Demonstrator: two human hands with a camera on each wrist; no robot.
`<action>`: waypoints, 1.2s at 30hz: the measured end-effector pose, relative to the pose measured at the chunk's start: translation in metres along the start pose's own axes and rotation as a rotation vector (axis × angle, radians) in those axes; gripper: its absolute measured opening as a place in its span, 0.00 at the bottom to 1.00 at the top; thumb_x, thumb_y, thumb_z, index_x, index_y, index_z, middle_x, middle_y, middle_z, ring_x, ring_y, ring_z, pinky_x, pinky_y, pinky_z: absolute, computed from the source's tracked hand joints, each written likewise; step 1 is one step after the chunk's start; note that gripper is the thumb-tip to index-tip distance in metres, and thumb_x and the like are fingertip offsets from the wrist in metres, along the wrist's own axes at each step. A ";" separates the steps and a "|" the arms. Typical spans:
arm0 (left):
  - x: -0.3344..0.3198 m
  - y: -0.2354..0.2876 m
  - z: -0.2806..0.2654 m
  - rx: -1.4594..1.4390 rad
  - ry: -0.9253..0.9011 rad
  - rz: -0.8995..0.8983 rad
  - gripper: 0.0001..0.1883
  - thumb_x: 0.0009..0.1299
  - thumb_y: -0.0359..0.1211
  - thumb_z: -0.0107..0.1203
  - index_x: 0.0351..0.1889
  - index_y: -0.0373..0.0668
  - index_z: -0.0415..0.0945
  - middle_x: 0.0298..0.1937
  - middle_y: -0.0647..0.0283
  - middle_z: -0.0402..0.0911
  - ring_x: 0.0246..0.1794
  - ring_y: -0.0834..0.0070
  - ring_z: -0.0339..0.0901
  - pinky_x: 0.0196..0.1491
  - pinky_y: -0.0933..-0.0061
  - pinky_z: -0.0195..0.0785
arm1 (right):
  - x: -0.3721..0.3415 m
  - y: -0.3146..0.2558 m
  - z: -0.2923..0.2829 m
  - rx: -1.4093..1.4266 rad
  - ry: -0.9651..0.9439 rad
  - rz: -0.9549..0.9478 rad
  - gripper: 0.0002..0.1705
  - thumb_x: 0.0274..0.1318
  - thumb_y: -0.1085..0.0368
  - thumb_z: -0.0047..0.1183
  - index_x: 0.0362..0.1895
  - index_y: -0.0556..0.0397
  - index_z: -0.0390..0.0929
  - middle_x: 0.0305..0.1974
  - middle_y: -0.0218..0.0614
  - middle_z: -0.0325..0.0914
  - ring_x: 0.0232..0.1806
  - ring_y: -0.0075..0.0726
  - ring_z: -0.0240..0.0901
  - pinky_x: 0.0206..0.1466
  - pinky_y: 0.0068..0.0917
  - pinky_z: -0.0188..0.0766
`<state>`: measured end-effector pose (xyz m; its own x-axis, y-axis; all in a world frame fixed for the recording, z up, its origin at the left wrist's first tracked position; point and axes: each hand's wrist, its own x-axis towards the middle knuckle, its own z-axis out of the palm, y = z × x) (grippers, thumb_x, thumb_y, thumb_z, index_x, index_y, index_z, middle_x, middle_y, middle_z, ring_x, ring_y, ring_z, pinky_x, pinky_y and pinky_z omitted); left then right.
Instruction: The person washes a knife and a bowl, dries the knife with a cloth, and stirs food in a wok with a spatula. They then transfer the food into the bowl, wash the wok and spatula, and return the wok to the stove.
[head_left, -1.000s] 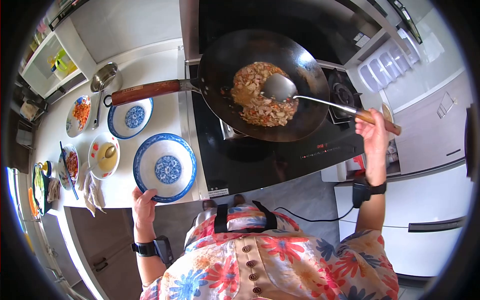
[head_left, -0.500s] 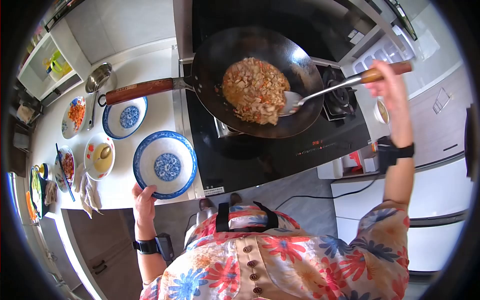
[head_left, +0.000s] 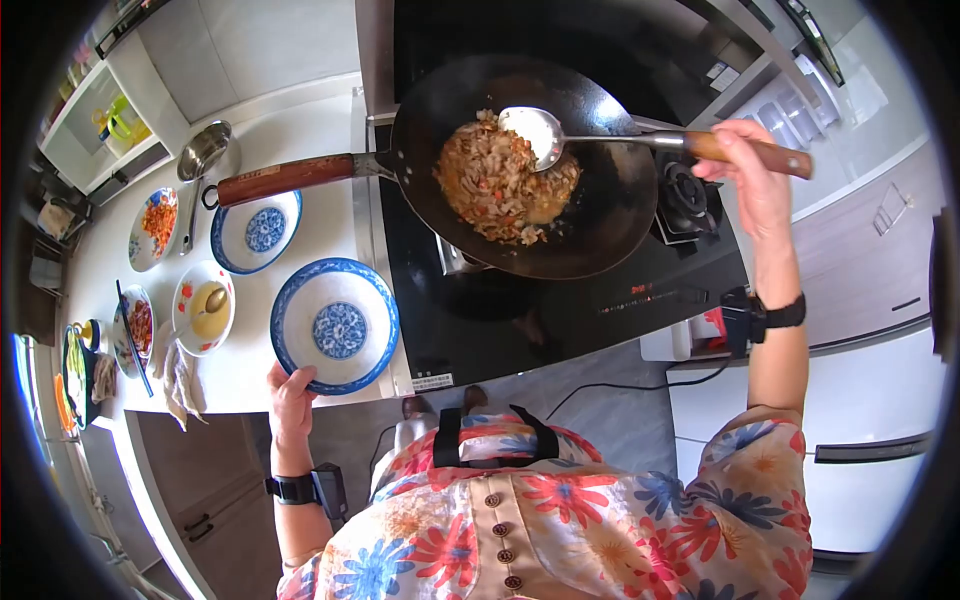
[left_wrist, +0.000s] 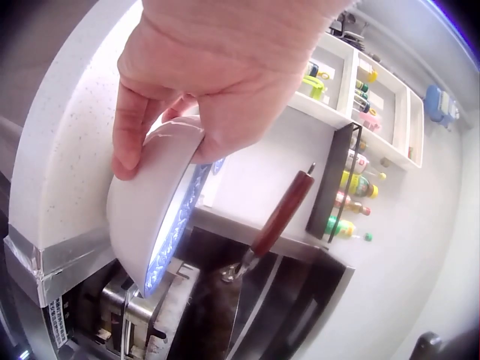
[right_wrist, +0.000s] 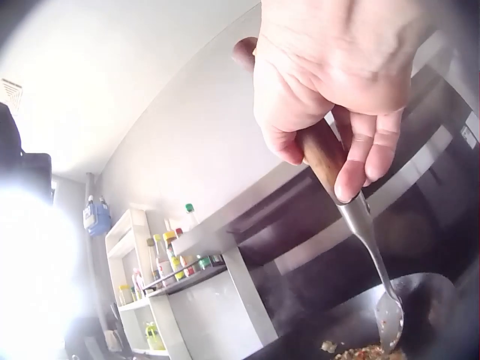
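Observation:
My right hand (head_left: 755,185) grips the wooden handle of a wok spatula (head_left: 640,141). The spatula's metal blade (right_wrist: 389,319) sits in the wok at the far side of a heap of chopped meat and vegetables (head_left: 495,195). The dark wok (head_left: 610,235) stands on the stove, its wooden handle (head_left: 290,180) pointing left over the counter. With thumb and fingers, my left hand (head_left: 291,400) holds the near rim of a blue-and-white bowl (head_left: 300,310). That bowl is tilted in the left wrist view, and no food shows inside.
A second blue-and-white bowl (head_left: 228,240) lies on the counter under the wok handle. Left of it are a ladle (head_left: 207,152), a dish of chopped orange food (head_left: 158,228), a bowl of yellow liquid with a spoon (head_left: 185,315), and chopsticks (head_left: 133,335) across another bowl. A cloth (head_left: 180,385) hangs over the edge.
The spatula blade has gone from the heap's right edge to its far side, pushing the food about. My right hand has shifted slightly left and down. The left hand keeps holding the bowl.

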<state>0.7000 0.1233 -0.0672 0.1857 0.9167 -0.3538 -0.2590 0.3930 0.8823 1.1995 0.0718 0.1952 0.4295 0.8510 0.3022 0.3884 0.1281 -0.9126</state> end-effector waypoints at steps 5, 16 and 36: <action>-0.004 0.006 0.012 -0.037 0.045 -0.010 0.11 0.55 0.20 0.48 0.37 0.37 0.71 0.30 0.64 0.77 0.23 0.82 0.73 0.23 0.85 0.64 | -0.015 -0.019 -0.003 0.038 0.019 -0.089 0.10 0.53 0.65 0.50 0.37 0.60 0.71 0.29 0.41 0.76 0.22 0.31 0.76 0.25 0.21 0.71; -0.009 0.014 0.024 -0.014 0.100 0.029 0.14 0.53 0.22 0.47 0.40 0.35 0.70 0.30 0.63 0.77 0.20 0.81 0.72 0.17 0.85 0.62 | -0.043 0.033 -0.025 0.130 0.192 0.164 0.15 0.54 0.60 0.50 0.40 0.58 0.68 0.29 0.45 0.77 0.21 0.32 0.75 0.23 0.22 0.70; -0.043 0.078 0.055 -0.094 0.093 0.221 0.20 0.56 0.25 0.48 0.48 0.33 0.67 0.40 0.58 0.76 0.39 0.72 0.75 0.42 0.74 0.68 | -0.063 0.096 0.002 0.586 0.321 0.430 0.13 0.52 0.57 0.52 0.38 0.50 0.74 0.32 0.39 0.78 0.27 0.33 0.77 0.26 0.20 0.70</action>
<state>0.7244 0.1106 0.0342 0.0284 0.9821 -0.1864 -0.3714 0.1835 0.9102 1.2077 0.0316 0.0874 0.6930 0.7097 -0.1265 -0.3194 0.1448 -0.9365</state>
